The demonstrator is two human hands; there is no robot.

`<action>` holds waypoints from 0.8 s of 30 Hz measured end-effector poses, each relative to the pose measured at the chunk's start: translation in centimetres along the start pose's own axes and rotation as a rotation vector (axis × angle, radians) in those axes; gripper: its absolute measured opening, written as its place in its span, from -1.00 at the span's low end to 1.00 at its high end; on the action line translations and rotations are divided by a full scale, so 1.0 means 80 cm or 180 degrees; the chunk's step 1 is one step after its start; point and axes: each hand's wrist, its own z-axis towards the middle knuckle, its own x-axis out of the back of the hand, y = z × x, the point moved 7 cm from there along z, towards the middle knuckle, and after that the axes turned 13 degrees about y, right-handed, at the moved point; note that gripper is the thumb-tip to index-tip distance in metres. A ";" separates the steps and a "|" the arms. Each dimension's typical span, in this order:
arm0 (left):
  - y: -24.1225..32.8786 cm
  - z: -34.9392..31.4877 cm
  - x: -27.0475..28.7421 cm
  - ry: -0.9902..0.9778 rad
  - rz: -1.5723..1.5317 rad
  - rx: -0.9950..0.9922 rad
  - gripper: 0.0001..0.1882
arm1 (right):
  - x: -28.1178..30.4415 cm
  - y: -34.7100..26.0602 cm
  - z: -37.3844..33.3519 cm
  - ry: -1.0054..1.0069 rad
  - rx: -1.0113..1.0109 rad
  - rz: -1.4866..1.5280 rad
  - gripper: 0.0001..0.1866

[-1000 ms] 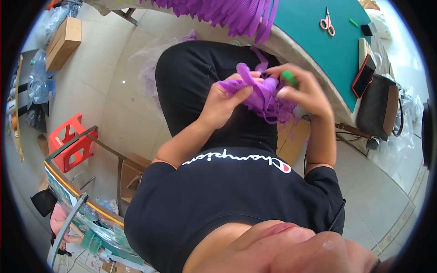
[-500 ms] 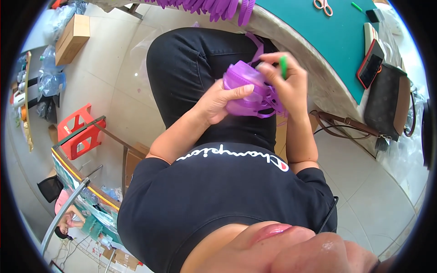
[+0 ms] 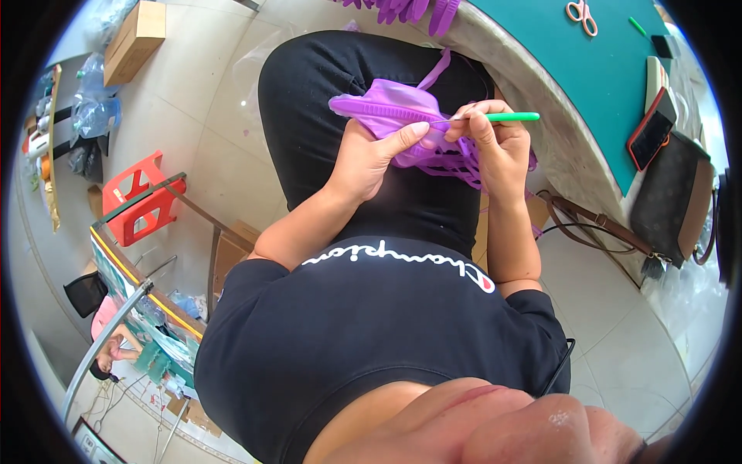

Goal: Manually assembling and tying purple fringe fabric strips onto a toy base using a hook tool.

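Observation:
Over my lap I hold a soft purple rubbery piece [image 3: 382, 108] with a ribbed edge. Thin purple strips [image 3: 456, 168] form an open lattice along its lower right side. My left hand [image 3: 365, 161] is closed on the piece, thumb pressed on top near the ribbed band. In the fingers of my right hand [image 3: 501, 147] is a thin tool with a green handle [image 3: 516, 117]. Its slender metal tip points left and meets the piece close to my left thumb. A purple strip [image 3: 437, 68] sticks up behind the piece.
A green-topped table [image 3: 556, 77] curves along the far right, with several purple pieces [image 3: 410, 11] at its edge, scissors [image 3: 582, 17] and a phone [image 3: 651, 130]. A handbag [image 3: 671, 197] is beside it. At left are a red stool [image 3: 143, 205], a cardboard box [image 3: 135, 42] and another person [image 3: 108, 332].
The purple piece has been turned and spread, showing its ribbed edge. My right hand has brought the green-handled tool round so its tip meets the piece.

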 end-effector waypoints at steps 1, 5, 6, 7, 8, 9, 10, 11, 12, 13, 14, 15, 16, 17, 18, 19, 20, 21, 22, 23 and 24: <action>0.000 0.000 0.001 -0.0006 0.0066 0.0022 -0.69 | 0.000 0.002 -0.001 -0.0003 -0.0008 -0.0004 -0.79; 0.000 -0.001 0.003 0.0043 0.0146 -0.0037 -0.71 | 0.004 0.002 0.000 0.0073 0.0239 -0.0215 -0.76; 0.000 -0.002 0.003 0.0044 0.0145 -0.0030 -0.71 | 0.004 0.003 0.000 0.0052 0.0257 -0.0190 -0.76; -0.001 -0.002 0.003 0.0063 0.0129 -0.0021 -0.71 | 0.003 0.003 0.000 0.0052 0.0253 -0.0191 -0.76; -0.002 -0.002 0.004 0.0083 0.0114 -0.0012 -0.70 | 0.001 0.003 -0.001 0.0054 0.0278 -0.0265 -0.76; -0.003 -0.002 0.005 0.0086 0.0114 -0.0009 -0.70 | 0.000 0.002 -0.002 0.0056 0.0303 -0.0339 -0.76; -0.002 -0.001 0.004 0.0064 0.0102 -0.0063 -0.70 | 0.000 0.003 -0.002 0.0059 0.0302 -0.0341 -0.76; -0.001 -0.001 0.004 0.0043 0.0090 -0.0117 -0.70 | 0.000 0.003 -0.003 0.0063 0.0323 -0.0347 -0.76; -0.001 0.000 0.004 0.0043 0.0091 -0.0114 -0.70 | 0.000 0.002 -0.003 0.0066 0.0345 -0.0353 -0.77; -0.001 0.000 0.005 0.0049 0.0107 -0.0116 -0.70 | 0.000 0.002 -0.004 0.0068 0.0343 -0.0353 -0.77; -0.002 0.001 0.006 0.0056 0.0124 -0.0118 -0.71 | 0.001 0.000 -0.005 0.0088 0.0362 -0.0325 -0.77; -0.001 0.001 0.006 0.0058 0.0125 -0.0116 -0.71 | 0.002 -0.001 -0.005 0.0107 0.0381 -0.0297 -0.77; 0.000 0.000 0.005 0.0066 0.0127 -0.0120 -0.71 | 0.002 -0.001 -0.005 0.0110 0.0379 -0.0297 -0.77; 0.000 0.000 0.005 0.0074 0.0130 -0.0124 -0.72 | 0.000 0.000 -0.006 0.0081 0.0373 -0.0307 -0.76; 0.000 -0.001 0.005 0.0075 0.0131 -0.0121 -0.72 | -0.001 0.000 -0.006 0.0053 0.0366 -0.0317 -0.76; 0.000 -0.001 0.005 0.0060 0.0131 -0.0142 -0.72 | -0.001 0.000 -0.007 0.0052 0.0365 -0.0316 -0.76; 0.001 -0.002 0.004 0.0045 0.0132 -0.0162 -0.71 | 0.000 0.001 -0.007 0.0055 0.0357 -0.0305 -0.79; 0.000 -0.002 0.005 0.0047 0.0132 -0.0163 -0.71 | 0.000 0.001 -0.007 0.0058 0.0349 -0.0293 -0.82; 0.000 -0.001 0.005 0.0066 0.0160 -0.0181 -0.71 | 0.001 0.002 -0.007 0.0060 0.0352 -0.0293 -0.82; 0.000 0.000 0.005 0.0086 0.0187 -0.0199 -0.72 | -0.003 -0.008 -0.010 -0.0044 0.0903 -0.0798 -0.86; -0.002 0.000 0.005 0.0085 0.0188 -0.0200 -0.72 | -0.009 -0.017 -0.015 -0.0150 0.1452 -0.1302 -0.89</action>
